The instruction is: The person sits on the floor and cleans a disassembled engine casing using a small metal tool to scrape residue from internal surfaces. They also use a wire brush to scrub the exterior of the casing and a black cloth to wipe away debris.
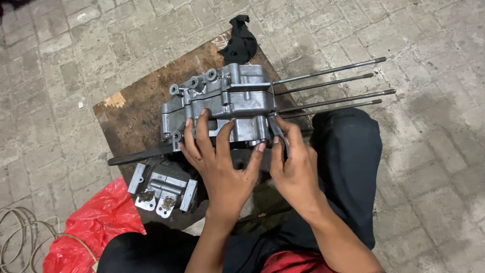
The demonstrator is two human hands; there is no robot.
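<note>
Step in hand: I read this as steadying and working on the near face of the engine crankcase (227, 103) — both of my hands are on it, nothing is lifted.
Crankcase: grey cast metal, lying on a stained wooden board (136, 114) on the paved floor, just in front of my knees; four long studs (333, 86) stick out of its right side, clear of the board.
Left hand (220, 162): open, fingers spread and pressed flat against the lower front of the casing, not wrapped around anything.
Right hand (293, 167): fingers curled at the casing's lower right corner, pinching what looks like a thin dark piece there — I cannot tell what it is, nor how firmly I hold it.
Nearby: a smaller metal part (161, 189) with two brackets lies on the board's near edge beside my left wrist; a dark rod (139, 155) pokes out left from under the casing; a black rag (240, 38) sits at the far end; a red plastic bag (96, 222) and coiled cable (20, 230) lie to my left.
Next move calls for: in my judgement, a firm left-hand brace so the casing does not slide, and fine fingertip work on the right.
</note>
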